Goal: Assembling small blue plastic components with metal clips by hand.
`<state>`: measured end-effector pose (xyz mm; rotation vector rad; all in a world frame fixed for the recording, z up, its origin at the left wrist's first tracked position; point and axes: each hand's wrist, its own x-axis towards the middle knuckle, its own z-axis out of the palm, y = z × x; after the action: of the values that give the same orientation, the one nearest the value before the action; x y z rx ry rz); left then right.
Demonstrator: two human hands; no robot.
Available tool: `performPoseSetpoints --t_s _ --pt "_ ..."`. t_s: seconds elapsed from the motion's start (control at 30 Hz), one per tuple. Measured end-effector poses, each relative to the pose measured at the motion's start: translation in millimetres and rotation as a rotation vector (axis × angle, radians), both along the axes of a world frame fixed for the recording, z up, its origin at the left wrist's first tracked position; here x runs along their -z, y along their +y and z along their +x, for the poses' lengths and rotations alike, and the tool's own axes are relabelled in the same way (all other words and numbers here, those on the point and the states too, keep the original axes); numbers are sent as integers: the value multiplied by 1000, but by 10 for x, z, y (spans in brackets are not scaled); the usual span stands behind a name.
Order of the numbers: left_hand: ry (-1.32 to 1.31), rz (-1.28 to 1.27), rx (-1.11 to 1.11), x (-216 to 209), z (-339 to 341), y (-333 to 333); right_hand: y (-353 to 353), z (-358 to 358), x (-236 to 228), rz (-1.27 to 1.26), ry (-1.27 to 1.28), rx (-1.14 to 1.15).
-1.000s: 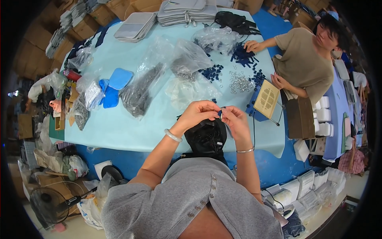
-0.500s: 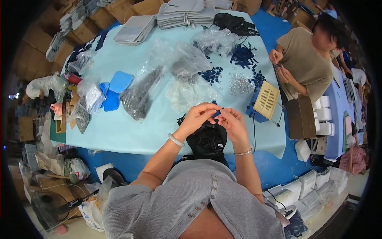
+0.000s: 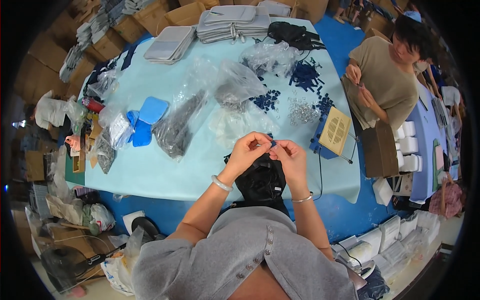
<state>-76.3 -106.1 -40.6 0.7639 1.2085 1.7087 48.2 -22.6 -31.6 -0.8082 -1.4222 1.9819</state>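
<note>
Pinched between the fingertips of my left hand (image 3: 248,156) and my right hand (image 3: 292,159) is a small dark blue strap piece (image 3: 273,143). Both hands meet just above the table's near edge, over a black fabric bag (image 3: 260,181) that hangs from the edge toward my lap. Much of the strap piece is covered by my fingers, and whether a metal ring is on it I cannot make out. Beyond my hands lie a heap of short blue strap pieces (image 3: 265,100), a scatter of small metal rings (image 3: 302,112) and longer cut blue straps (image 3: 305,75).
A blue device with a beige slotted panel (image 3: 335,131) stands right of my hands, its cord trailing down. Clear plastic bags (image 3: 180,127), blue pads (image 3: 151,111) and grey cases (image 3: 233,25) lie on the light blue table (image 3: 135,172). Another person (image 3: 382,80) works at the right side.
My hands stay together on the strap piece, with slightly shifted fingers. The whole view has moved a little. At the right, the other person's hands have shifted.
</note>
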Motion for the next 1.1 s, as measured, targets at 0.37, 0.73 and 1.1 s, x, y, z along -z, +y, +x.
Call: performPoseSetpoints --t_s 0.37,0.73,1.1 --pt "-3 -34 -81 -40 -8 -16 3 -43 -20 43 -56 57" --pt "-53 -35 -136 -43 11 10 -46 -69 -59 20 5 72" --pt "-27 -58 -143 -83 13 -10 -50 -76 -49 49 7 66"
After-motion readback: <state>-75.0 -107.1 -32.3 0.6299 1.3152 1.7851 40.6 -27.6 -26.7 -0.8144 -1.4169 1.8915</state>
